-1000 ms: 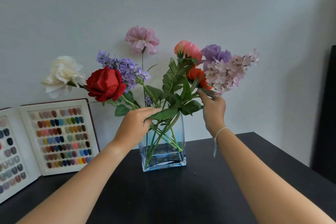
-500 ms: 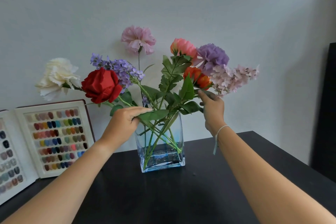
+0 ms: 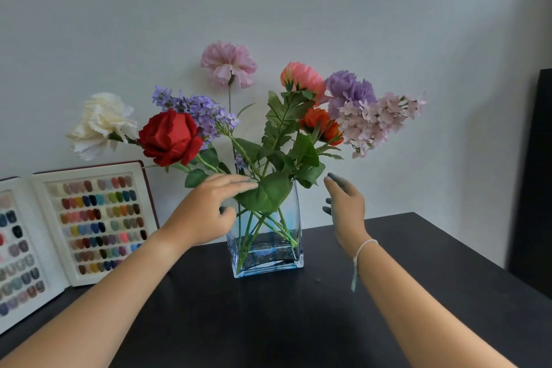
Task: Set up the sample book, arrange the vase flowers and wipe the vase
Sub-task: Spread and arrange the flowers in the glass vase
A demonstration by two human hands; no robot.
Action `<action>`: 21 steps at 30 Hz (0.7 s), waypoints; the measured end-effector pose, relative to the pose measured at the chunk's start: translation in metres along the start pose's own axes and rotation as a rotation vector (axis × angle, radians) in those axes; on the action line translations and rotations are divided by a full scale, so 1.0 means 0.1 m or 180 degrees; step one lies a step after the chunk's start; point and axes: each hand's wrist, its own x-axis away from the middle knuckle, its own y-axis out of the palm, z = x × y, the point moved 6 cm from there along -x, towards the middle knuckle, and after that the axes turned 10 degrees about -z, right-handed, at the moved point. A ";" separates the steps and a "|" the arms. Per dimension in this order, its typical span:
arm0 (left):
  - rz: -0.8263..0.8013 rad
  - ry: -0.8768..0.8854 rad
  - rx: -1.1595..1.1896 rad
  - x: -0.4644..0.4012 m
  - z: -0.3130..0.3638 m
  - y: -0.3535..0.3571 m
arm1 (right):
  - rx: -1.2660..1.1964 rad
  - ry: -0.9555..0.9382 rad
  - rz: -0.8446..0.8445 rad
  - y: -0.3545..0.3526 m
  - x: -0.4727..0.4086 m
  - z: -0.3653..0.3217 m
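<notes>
Left hand (image 3: 209, 206) has its fingers (image 3: 239, 184) pretty much straight and a bit apart, tips resting on the big leaf (image 3: 265, 194) at the glass vase (image 3: 268, 248) rim. Right hand (image 3: 346, 206) is just beside the vase's right edge, fingers loose and spread, holding nothing. The vase with the flowers (image 3: 170, 137) sits mid-worktop (image 3: 298, 323), far side near the wall. The sample book (image 3: 89, 224) stands open at left. Bare dark worktop in front and to the right.

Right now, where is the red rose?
In the head view, the red rose leans out left of the glass vase, between the white carnation and the purple lilac sprig.
</notes>
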 end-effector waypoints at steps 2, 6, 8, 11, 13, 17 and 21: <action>0.0148 0.0103 0.0009 -0.08 0.11 -0.07 | -0.0095 0.0268 -0.0094 0.02 -0.01 0.07; 0.0458 0.0324 0.0121 -0.39 0.39 -0.18 | -0.0305 0.0464 -0.0272 0.11 -0.03 0.12; 0.0498 0.0445 0.0132 -0.55 0.52 -0.20 | -0.0369 0.0517 -0.0286 0.13 -0.03 0.14; 0.0355 0.0536 -0.0068 -0.74 0.67 -0.15 | -0.0434 0.0707 -0.0309 0.15 -0.03 0.21; 0.0227 0.0535 -0.0206 -0.82 0.71 -0.11 | -0.0534 0.0920 -0.0393 0.17 -0.02 0.25; 0.0385 0.0539 -0.0263 -0.81 0.73 -0.15 | -0.0982 0.1413 -0.0559 0.21 -0.02 0.30; 0.0549 0.0552 -0.0237 -0.66 0.61 -0.20 | -0.1284 0.1810 -0.0680 0.21 -0.01 0.34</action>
